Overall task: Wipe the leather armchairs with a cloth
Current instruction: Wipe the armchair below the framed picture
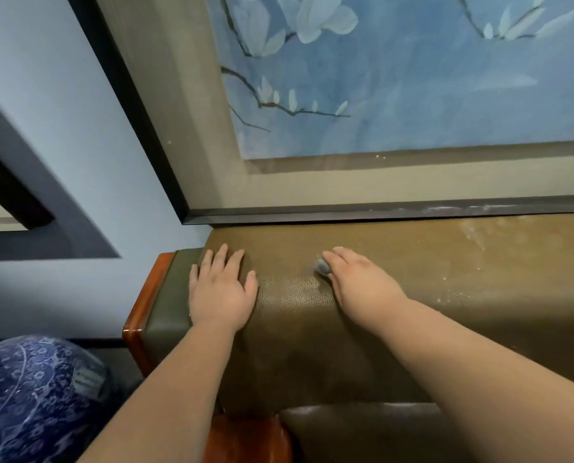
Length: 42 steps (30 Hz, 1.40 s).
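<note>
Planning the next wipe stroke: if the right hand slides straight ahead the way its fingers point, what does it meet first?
Probably the dark picture frame behind the olive leather chair back; right hand holds a grey cloth.

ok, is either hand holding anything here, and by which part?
The right hand holds a small bunched grey cloth under its fingertips, pressed to the armchair back; which part cannot be told. The left hand lies flat, holding nothing.

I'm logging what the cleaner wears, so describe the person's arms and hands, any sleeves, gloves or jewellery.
Both forearms are bare as far as the picture shows, with no sleeves in view. The left hand and right hand wear no gloves. No watch, bracelet or ring shows on either wrist or on the visible fingers.
</note>
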Motion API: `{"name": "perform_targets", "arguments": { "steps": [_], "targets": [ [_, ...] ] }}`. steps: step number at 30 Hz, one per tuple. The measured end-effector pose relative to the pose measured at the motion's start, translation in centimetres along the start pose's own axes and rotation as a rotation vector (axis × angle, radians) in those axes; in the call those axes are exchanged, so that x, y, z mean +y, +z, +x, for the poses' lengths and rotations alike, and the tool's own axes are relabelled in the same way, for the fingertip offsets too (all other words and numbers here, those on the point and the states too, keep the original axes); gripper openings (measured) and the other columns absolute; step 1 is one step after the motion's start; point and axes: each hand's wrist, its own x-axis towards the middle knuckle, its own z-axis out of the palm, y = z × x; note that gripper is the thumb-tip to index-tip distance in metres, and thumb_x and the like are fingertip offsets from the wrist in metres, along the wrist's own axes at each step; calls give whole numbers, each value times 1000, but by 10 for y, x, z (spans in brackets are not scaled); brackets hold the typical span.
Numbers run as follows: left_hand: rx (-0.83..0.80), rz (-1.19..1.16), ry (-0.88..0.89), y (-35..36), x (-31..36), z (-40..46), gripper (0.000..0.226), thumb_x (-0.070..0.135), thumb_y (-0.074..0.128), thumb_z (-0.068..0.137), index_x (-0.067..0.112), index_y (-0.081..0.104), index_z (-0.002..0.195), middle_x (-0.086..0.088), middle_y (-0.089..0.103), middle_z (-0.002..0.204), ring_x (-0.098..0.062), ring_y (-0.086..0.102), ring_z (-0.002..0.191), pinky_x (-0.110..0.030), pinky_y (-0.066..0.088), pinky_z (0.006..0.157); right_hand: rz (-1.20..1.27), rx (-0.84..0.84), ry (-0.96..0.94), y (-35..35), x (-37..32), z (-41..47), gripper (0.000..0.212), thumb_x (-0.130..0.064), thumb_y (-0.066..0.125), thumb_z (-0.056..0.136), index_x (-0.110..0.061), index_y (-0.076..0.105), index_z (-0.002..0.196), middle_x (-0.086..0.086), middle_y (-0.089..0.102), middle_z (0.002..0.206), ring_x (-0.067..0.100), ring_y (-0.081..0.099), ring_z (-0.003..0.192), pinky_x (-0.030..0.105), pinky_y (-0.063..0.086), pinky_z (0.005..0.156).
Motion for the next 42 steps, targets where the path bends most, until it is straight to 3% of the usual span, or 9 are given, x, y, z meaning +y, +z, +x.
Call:
{"name": "perform_targets", "arguments": {
  "steps": [4,9,13,16,18,23,29,36,42],
  "targets": [
    [114,55,13,20,-3,3,63,62,23,102,37,42,157,2,39,167,-26,31,156,-52,25,128,-91,50,-103,23,-16,26,54,-38,34,111,-20,31,161,7,29,167,27,21,157,44,15,129],
    [171,93,21,22,-3,4,63,58,25,102,35,41,158,0,40,167,-27,31,156,-53,26,128,-60,-1,-206,42,-47,38,66,-61,22,104,-32,22,164,4,21,171,26,8,160,45,5,130],
    [184,87,22,25,-4,3,62,55,30,101,34,42,158,-2,41,166,-28,33,155,-53,26,128,-49,-46,-334,33,-17,60,60,-48,25,108,-28,22,164,4,20,172,22,12,160,40,7,130],
    [220,101,8,29,-2,1,61,55,32,101,34,43,157,-1,42,165,-28,34,154,-52,25,128,-69,13,-125,27,-3,71,61,-45,24,108,-22,21,165,7,17,173,23,11,160,42,8,130],
    [229,95,9,30,0,1,61,54,32,100,33,44,156,-2,43,165,-28,35,153,-52,25,128,-53,43,-95,33,-22,61,63,-46,27,106,-22,23,164,8,20,171,25,12,159,46,10,130],
    [176,111,-9,21,4,1,64,52,26,100,32,41,159,-2,37,169,-27,29,157,-51,22,130,-44,-41,-454,47,-51,32,62,-41,35,106,-22,24,164,5,19,172,22,13,159,39,4,131],
    [201,80,7,23,4,-1,63,51,32,98,32,46,157,-3,42,166,-30,34,153,-52,23,129,-48,14,-175,37,-26,57,66,-46,27,106,-21,15,166,7,10,174,23,4,161,40,2,131],
    [143,87,10,18,0,2,64,54,31,99,34,41,159,-2,38,168,-29,30,155,-52,22,129,-72,-36,-308,37,-44,35,65,-49,32,107,-26,16,166,5,12,174,22,4,160,41,2,131],
    [128,91,31,20,-3,1,64,55,39,96,37,43,157,-4,40,166,-31,32,153,-53,23,128,-71,-81,-304,40,-43,40,66,-51,31,106,-29,14,166,4,12,173,22,5,160,41,2,130]
  ]
}}
